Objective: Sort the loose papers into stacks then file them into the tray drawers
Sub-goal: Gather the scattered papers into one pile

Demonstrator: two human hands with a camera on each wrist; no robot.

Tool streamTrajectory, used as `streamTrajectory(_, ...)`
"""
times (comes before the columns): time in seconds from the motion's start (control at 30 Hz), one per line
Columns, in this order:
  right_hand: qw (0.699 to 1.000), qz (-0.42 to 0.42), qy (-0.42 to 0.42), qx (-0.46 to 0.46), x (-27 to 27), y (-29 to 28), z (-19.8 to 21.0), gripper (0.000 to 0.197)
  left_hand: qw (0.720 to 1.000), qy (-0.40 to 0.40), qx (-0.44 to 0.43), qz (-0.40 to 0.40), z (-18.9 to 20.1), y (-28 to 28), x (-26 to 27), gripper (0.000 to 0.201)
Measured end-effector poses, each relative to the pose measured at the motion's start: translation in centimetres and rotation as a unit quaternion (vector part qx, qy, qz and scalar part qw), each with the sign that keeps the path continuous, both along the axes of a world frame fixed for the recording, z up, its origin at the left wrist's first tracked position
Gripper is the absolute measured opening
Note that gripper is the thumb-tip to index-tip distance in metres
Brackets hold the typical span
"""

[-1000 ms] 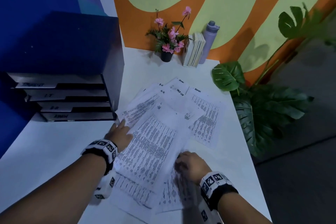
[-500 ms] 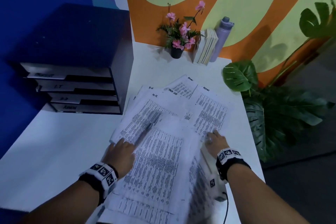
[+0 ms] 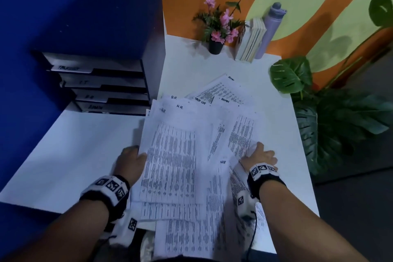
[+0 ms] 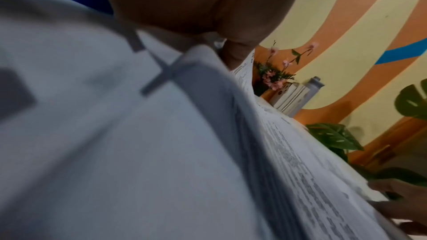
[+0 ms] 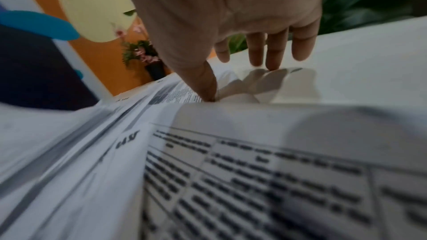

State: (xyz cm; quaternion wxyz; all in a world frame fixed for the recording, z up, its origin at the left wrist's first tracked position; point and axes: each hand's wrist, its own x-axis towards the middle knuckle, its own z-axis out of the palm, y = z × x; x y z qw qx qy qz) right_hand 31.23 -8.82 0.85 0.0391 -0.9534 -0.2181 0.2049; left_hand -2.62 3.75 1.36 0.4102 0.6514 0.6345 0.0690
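Loose printed papers lie overlapped on the white table, some hand-marked H.R, TASK LIST and ADMIN. My left hand grips the left edge of the top sheaf, fingers hidden under the sheets; in the left wrist view its thumb lies on the raised papers. My right hand is at the pile's right edge, its straight fingers touching the table and its thumb pressing a sheet's edge. The black tray drawer unit with labelled drawers stands at the back left, all drawers pushed in.
A pot of pink flowers, upright books and a grey bottle stand along the back wall. A large leafy plant rises beside the table's right edge. A blue wall is on the left.
My right hand went from the pile's near middle out to its right edge. My left hand left the top of the sheets and took hold of the sheaf's left edge.
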Motion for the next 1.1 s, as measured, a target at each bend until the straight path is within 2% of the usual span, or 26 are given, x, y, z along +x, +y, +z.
streamTrajectory(0.07,0.999,0.021,0.029,-0.001,-0.1,0.2,-0.1,0.076,0.999,0.043,0.000,-0.004,-0.8,0.9,0.4,0.051)
streamTrajectory(0.17,0.996,0.030,0.081,0.028,-0.3,0.6,-0.7,0.090,0.999,0.034,0.012,0.002,-1.1,1.2,1.2,0.034)
streamTrajectory(0.23,0.988,0.002,0.118,0.104,-0.5,0.9,-0.4,0.094,0.999,0.043,0.007,-0.007,-1.3,1.2,1.6,0.032)
streamTrajectory(0.3,0.971,-0.022,0.118,0.205,-0.5,1.0,0.9,0.092,0.998,0.053,-0.015,-0.015,-1.1,1.0,1.9,0.033)
streamTrajectory(0.37,0.958,-0.014,0.066,0.279,-0.3,0.9,2.9,0.085,0.999,0.050,-0.019,0.003,-0.9,0.9,1.9,0.035)
streamTrajectory(0.43,0.948,0.026,-0.032,0.316,0.1,0.5,4.8,0.073,0.999,0.036,-0.005,0.028,-0.5,0.8,1.7,0.037)
streamTrajectory(0.53,0.895,0.077,-0.139,0.417,0.6,-0.7,7.0,0.059,0.998,-0.006,0.014,0.058,0.0,0.2,1.5,0.035)
streamTrajectory(0.6,0.863,0.091,-0.164,0.470,0.7,-1.6,7.8,0.051,0.996,-0.037,0.012,0.077,0.5,-0.3,1.4,0.040)
streamTrajectory(0.63,0.861,0.084,-0.146,0.480,0.6,-2.0,8.0,0.049,0.996,-0.044,0.006,0.075,0.6,-0.4,1.2,0.044)
streamTrajectory(0.67,0.870,0.062,-0.100,0.478,0.3,-2.5,7.9,0.049,0.997,-0.044,-0.007,0.064,0.4,-0.4,1.0,0.045)
streamTrajectory(0.73,0.901,-0.005,0.062,0.429,-0.8,-3.8,7.1,0.049,0.998,-0.039,-0.035,0.045,-0.1,-0.3,0.4,0.042)
streamTrajectory(0.77,0.918,-0.021,0.133,0.374,-1.4,-4.5,6.3,0.050,0.997,-0.043,-0.046,0.047,-0.3,-0.3,0.1,0.040)
streamTrajectory(0.83,0.948,-0.020,0.204,0.243,-2.7,-6.0,4.5,0.049,0.996,-0.038,-0.059,0.062,-0.5,-0.5,-0.3,0.040)
streamTrajectory(0.87,0.959,-0.012,0.209,0.192,-3.3,-6.6,3.7,0.046,0.996,-0.028,-0.060,0.060,-0.5,-0.6,-0.4,0.041)
streamTrajectory(0.93,0.983,0.044,0.148,0.097,-4.4,-7.7,2.5,0.042,0.997,-0.011,-0.056,0.050,-0.7,-1.0,-0.6,0.042)
streamTrajectory(1.0,0.992,0.090,0.075,0.045,-5.0,-8.5,1.5,0.051,0.998,-0.008,-0.051,0.043,-0.9,-1.3,-0.7,0.043)
streamTrajectory(1.1,0.992,0.099,0.074,0.037,-5.3,-8.5,1.0,0.076,0.998,-0.002,-0.051,0.024,-1.2,-2.0,-0.9,0.044)
